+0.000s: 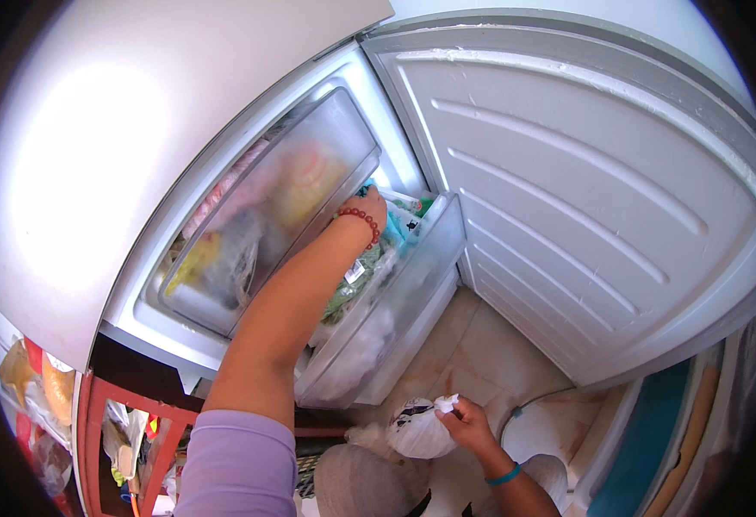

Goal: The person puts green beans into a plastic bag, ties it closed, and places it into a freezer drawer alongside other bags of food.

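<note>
My left hand [371, 205], with a red bead bracelet at the wrist, reaches into the pulled-out lower drawer [378, 342] of an open freezer. Its fingers are at a dark teal package [365, 189] at the back of this drawer; most of them are hidden, so I cannot tell if they grip it. Beside the hand lie a blue-and-white plastic package [403, 227] and a clear bag of something green [360, 274]. Low in front of me, my right hand [471, 423] pinches the knotted top of a filled white plastic bag [420, 432].
Above is a frosted clear drawer [274, 220] with bagged food. The freezer door [578, 181] stands wide open on the right. A red-framed rack [93, 413] with packages is at lower left. Floor tiles [475, 336] show under the door; a round white object [533, 426] stands near my right forearm.
</note>
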The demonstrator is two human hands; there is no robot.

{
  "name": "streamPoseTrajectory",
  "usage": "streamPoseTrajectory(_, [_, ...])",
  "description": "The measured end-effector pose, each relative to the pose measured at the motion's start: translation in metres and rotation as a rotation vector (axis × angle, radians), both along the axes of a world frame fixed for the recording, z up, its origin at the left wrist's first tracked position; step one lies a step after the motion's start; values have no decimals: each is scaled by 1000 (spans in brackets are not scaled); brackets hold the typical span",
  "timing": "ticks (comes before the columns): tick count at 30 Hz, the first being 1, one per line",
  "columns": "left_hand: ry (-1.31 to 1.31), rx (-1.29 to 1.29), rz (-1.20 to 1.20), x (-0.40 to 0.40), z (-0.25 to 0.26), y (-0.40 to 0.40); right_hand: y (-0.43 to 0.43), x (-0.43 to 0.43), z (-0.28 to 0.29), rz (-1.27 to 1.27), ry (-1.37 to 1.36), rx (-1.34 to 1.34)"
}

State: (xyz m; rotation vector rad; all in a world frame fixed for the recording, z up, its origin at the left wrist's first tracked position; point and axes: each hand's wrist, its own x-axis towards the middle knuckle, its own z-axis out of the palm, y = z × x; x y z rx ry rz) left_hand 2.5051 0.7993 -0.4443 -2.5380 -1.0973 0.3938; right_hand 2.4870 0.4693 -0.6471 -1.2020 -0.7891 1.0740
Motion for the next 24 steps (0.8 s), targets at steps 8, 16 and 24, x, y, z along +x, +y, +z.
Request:
streamPoseTrajectory(8, [210, -145, 132, 16, -1, 10, -1, 4, 1, 39, -64, 32])
streamPoseTrajectory(16, [258, -194, 160, 25, -9, 17, -1, 3, 2, -1, -135, 23])
streamPoseTrajectory(24, [-146, -46, 363, 12, -3, -27, 1, 12, 19, -14, -110, -74])
